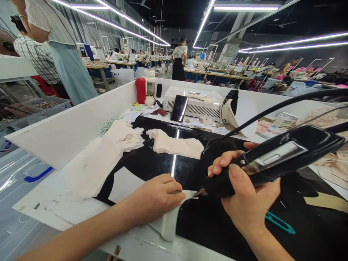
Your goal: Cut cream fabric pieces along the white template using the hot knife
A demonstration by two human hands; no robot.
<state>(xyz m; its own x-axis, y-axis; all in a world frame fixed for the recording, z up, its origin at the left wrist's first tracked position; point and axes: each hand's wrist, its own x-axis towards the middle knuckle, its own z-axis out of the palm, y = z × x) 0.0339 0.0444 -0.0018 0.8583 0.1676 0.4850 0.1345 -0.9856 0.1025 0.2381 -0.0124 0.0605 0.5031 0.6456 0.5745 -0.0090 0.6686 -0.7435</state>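
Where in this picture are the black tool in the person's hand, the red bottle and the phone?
black tool [272, 159], head view, on the shiny middle of its body.
red bottle [140, 90], head view, on the middle of its side.
phone [179, 108], head view, on the middle of its dark screen.

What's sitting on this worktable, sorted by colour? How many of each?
Red: 2, the red bottle and a small red case
Black: 2, the phone and the black handheld tool
Cream: 2 fabric stacks
Teal: 1 snips
White: 1 machine box
Total: 8
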